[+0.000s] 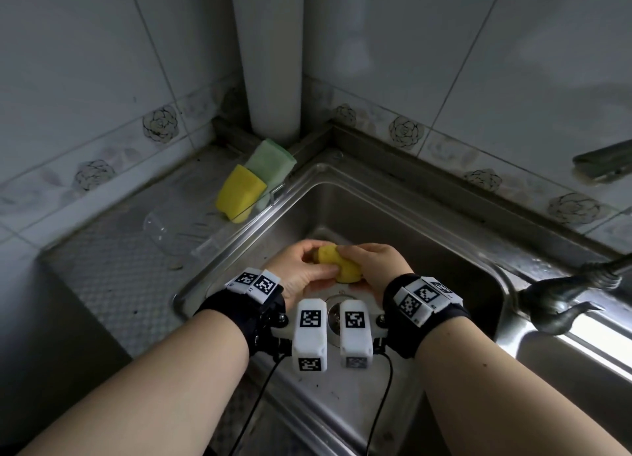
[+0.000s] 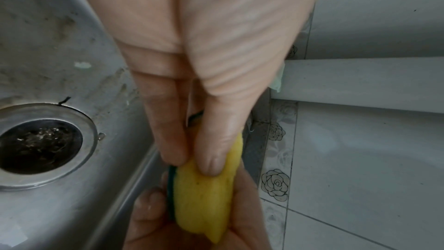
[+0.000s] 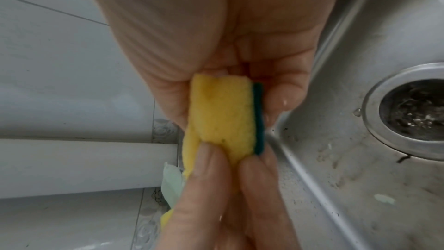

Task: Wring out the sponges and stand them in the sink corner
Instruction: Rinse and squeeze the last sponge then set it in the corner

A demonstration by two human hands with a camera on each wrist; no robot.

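Both hands work over the basin of the stainless steel sink, directly above the drain. The left hand pinches one end of a yellow sponge with a dark green scouring layer, thumb on the yellow face and fingers curled behind. The right hand closes round the other end, fingers wrapped and thumb pressed in. The sponge is bent and compressed between them, clear of the basin floor.

The step in hand appears to be the wringing itself. To do it well:

1. Keep the sponge above the drain, so that expelled water falls into the basin and not onto the ribbed tabletop to the left.
2. Counter-rotate the two hands while squeezing. A twist likely clears more water than a plain pinch.
3. Shift each grip toward the middle of the sponge and squeeze again. The centre probably holds the most water.
4. Avoid tearing the scouring layer from the foam. Droplets show on the fingers, so the grip may be slippery; press with the pads.

Two other sponges, a yellow sponge and a pale green sponge, already stand leaning in a clear plastic holder at the corner, just in front of the white pipe. The yellow one leans against the green one. Space for a third appears limited to the nearer, open end of the holder, so the wrung sponge should go in on edge.
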